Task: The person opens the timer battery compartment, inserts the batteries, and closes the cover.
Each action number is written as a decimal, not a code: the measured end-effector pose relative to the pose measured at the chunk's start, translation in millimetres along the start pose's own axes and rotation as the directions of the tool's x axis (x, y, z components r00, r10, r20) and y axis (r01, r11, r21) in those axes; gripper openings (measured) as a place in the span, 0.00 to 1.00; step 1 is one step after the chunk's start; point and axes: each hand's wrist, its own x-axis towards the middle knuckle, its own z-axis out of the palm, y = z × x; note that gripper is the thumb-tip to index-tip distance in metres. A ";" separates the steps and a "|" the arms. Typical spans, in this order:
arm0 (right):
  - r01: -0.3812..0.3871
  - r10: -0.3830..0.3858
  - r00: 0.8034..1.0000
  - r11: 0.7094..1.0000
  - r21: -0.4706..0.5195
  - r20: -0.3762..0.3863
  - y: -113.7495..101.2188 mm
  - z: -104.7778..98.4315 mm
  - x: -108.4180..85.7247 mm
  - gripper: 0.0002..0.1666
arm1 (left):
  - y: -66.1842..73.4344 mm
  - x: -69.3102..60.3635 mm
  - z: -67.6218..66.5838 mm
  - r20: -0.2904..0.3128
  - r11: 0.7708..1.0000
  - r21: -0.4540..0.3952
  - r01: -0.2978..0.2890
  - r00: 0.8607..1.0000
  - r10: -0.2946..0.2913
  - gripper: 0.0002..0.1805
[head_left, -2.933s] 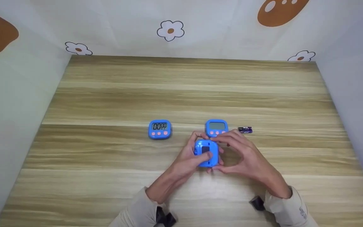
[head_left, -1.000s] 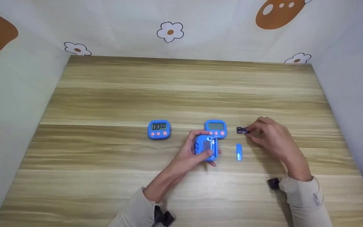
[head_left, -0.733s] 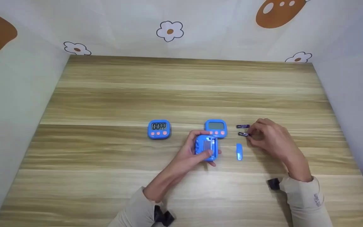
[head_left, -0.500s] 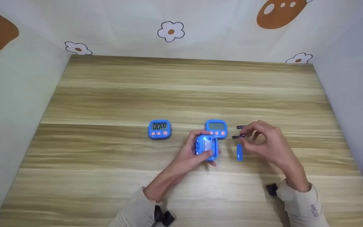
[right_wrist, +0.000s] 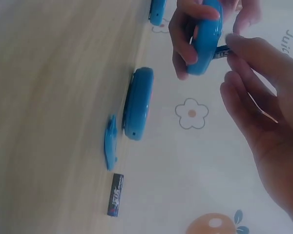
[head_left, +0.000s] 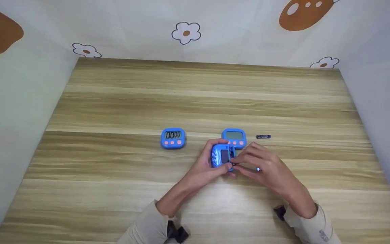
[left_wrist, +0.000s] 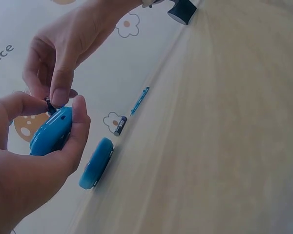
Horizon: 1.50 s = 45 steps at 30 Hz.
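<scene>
My left hand (head_left: 203,166) holds a blue digital timer (head_left: 218,156) above the table, its back facing up and the battery slot uncovered. Between thumb and finger, my right hand (head_left: 267,167) pinches a small dark battery (right_wrist: 221,51), one end of it at the slot in the timer's back. How far the battery sits in the slot is hidden by the fingers. Just behind the hands lies a second blue timer (head_left: 234,135) with a blank screen. A loose battery (head_left: 263,137) rests to its right. The blue battery cover (right_wrist: 110,143) lies on the table, mostly hidden by my right hand in the head view.
A third blue timer (head_left: 173,138), showing 00:00, stands to the left on the wood-grain table (head_left: 113,169). Pale walls (head_left: 235,30) printed with flowers close off the back and sides. Black wrist cameras (head_left: 279,212) hang close to the tabletop.
The right hand opened the held timer's back and laid the cover down. It then separated one battery from the pair and brought it left to the timer. The left hand stays on the timer.
</scene>
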 end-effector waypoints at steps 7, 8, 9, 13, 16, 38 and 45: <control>-0.123 0.122 0.992 0.991 0.052 0.025 4.4 -3.5 -4.0 0.20 | -0.7 0.6 -3.2 0.040 0.999 0.006 -0.047 0.998 0.046 0.36; -0.154 0.153 0.988 0.987 0.044 0.022 5.0 -3.9 -4.6 0.21 | -0.6 0.7 -3.3 0.044 0.998 0.014 -0.054 0.998 0.053 0.36; -0.188 0.187 0.982 0.981 0.041 0.021 5.6 -4.1 -5.3 0.23 | -0.7 0.6 -3.5 0.049 0.998 0.022 -0.060 0.997 0.059 0.36; -0.298 0.296 0.955 0.952 0.077 0.028 7.4 -3.6 -7.6 0.28 | -0.9 0.3 -3.7 0.035 0.993 0.085 -0.086 0.996 0.083 0.37; -0.354 0.351 0.935 0.927 0.127 0.047 7.3 -1.4 -8.3 0.27 | -1.9 0.2 -3.5 0.013 0.984 0.136 -0.112 0.994 0.111 0.37; -0.542 0.492 0.831 0.823 0.173 0.260 23.0 -25.6 -19.7 0.29 | -2.6 -2.7 1.9 0.109 0.986 0.150 -0.068 0.993 0.052 0.47; -0.550 0.571 0.770 0.820 -0.159 0.285 40.5 -43.0 -42.0 0.36 | -3.5 -1.0 -0.5 0.110 0.997 0.057 -0.047 0.993 0.041 0.45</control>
